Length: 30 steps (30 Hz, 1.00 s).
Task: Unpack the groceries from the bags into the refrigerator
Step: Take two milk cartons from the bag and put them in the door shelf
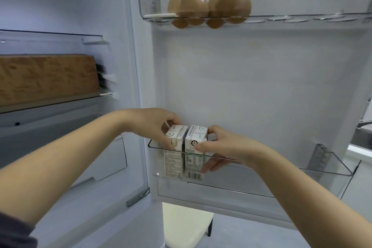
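Both cartons stand side by side in the door bin (302, 169), below the eggs (209, 6). The left hand (153, 125) grips the left carton (177, 139), the right hand (225, 147) the right carton (196, 139), probably to press them together.

The 2 cartons (196, 143) are showing white with black print and a barcode; the eggs (194, 5) are showing brown; the box (46, 78) is showing speckled tan.

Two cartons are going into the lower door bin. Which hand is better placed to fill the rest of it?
Likely right. The right hand grips the right carton beside the bare stretch of the door bin; the left hand grips the left carton at the hinge end and must cross over.
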Each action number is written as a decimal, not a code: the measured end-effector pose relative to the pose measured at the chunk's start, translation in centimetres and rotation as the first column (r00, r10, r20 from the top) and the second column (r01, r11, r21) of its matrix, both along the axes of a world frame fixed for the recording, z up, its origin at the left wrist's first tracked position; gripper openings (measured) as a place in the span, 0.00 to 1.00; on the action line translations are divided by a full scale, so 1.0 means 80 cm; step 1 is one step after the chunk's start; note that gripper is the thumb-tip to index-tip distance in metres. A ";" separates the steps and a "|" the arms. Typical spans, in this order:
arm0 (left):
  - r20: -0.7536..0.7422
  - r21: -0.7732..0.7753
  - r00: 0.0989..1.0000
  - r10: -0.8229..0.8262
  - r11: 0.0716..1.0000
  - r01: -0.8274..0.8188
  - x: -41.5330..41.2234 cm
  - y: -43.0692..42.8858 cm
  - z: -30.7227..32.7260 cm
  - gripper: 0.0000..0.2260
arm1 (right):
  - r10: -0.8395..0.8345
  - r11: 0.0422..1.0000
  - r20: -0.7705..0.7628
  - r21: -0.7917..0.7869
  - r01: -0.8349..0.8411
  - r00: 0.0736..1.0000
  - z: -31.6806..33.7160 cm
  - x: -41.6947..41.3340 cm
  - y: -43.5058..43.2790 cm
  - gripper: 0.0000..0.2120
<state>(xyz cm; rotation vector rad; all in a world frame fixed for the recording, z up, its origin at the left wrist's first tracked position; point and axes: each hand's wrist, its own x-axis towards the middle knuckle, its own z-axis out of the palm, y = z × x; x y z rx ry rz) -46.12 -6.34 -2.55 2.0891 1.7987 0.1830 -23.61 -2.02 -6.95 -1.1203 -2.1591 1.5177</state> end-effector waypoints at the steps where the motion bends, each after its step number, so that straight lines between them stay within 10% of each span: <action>1: -0.075 0.009 0.997 -0.007 1.000 0.007 -0.001 -0.001 0.006 0.24 | 0.013 1.000 -0.011 -0.016 -0.013 1.000 0.001 -0.001 0.001 0.20; 8: -0.406 -0.007 0.913 -0.050 0.999 0.051 0.004 -0.003 0.027 0.24 | 0.092 0.996 -0.018 -0.013 -0.093 0.996 0.005 -0.025 0.001 0.19; 23: -0.183 0.027 0.982 -0.035 0.999 0.041 -0.010 -0.014 0.013 0.20 | 0.143 0.989 0.022 0.040 -0.143 0.990 0.001 -0.020 0.012 0.21; 30: -0.342 0.284 0.916 0.208 0.952 -0.110 0.030 -0.038 0.014 0.35 | 0.040 0.912 0.200 0.392 -0.117 0.979 0.004 0.010 0.000 0.37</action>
